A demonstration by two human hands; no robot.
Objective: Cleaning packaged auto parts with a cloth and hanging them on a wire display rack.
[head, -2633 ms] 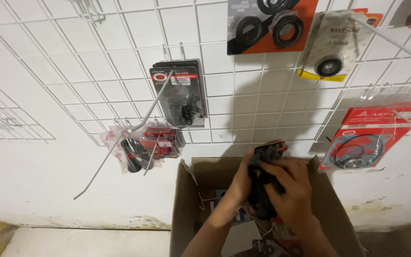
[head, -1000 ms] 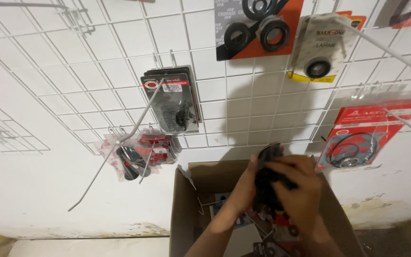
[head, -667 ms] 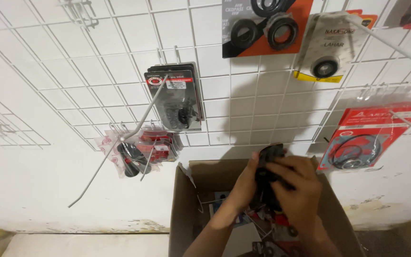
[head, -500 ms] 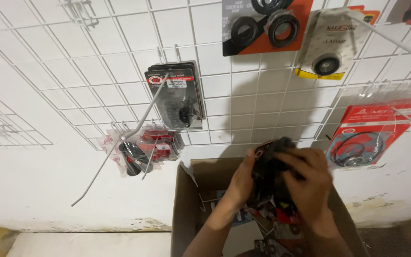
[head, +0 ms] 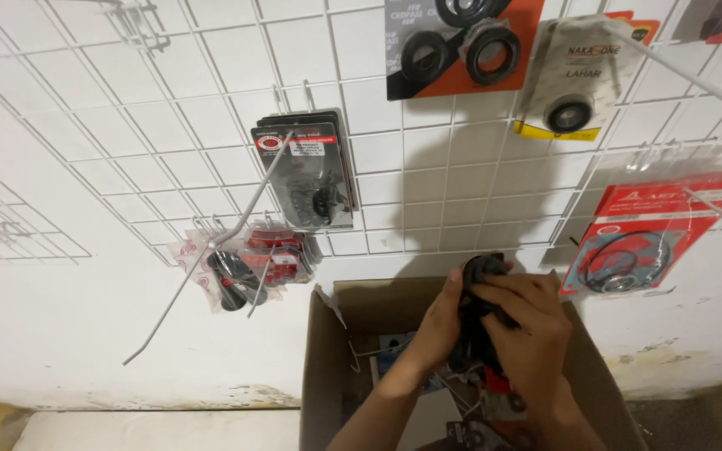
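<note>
Both hands, left [head: 438, 327] and right [head: 528, 334], clamp a black packet bundle [head: 480, 288] (glossy, dark), long axis upright, lower centre of frame.

- The black packet [head: 480, 288] is mostly covered by the right hand [head: 528, 334]; its contents cannot be made out.
- At six o'clock, the cardboard box [head: 327, 367] is cut off by the edge.

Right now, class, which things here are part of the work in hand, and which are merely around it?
In hand: left hand and right hand gripping a black packet; open cardboard box beneath.

Around: wire grid, orange card of black rings, red packet, empty hook.
</note>
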